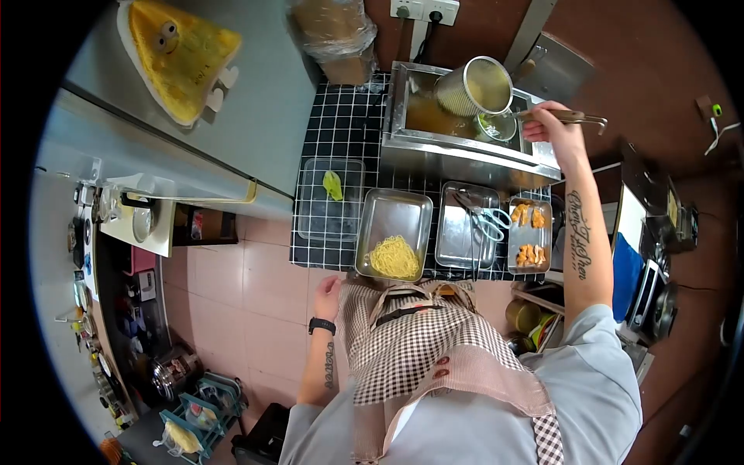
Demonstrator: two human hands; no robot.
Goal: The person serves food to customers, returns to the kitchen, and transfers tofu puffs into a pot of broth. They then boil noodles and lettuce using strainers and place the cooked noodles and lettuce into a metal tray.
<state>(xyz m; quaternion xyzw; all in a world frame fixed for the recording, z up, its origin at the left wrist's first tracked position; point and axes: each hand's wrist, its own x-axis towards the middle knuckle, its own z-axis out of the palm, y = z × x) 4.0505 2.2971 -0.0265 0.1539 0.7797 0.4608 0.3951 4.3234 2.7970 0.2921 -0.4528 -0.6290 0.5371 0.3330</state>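
My right hand [552, 128] is closed around the wooden handle of a noodle strainer [457, 94]. Its deep mesh basket is tilted above the metal boiler [465, 159]. Directly below, a second round basket [496, 138] sits in the boiler's liquid, with something green inside. My left hand [328, 290] hangs low beside the apron [434, 341], fingers loosely extended, with nothing visible in it. Yellow noodles [395, 257] lie in a metal tray [394, 208] in front of me. Scissors [488, 222] with pale handles rest on another tray [456, 252].
A small tray of orange-brown food pieces [531, 254] is at the right. A clear container [310, 221] with a green leaf [332, 185] stands left. The refrigerator [263, 101] borders the counter's left side. Wall sockets [418, 11] are behind the boiler.
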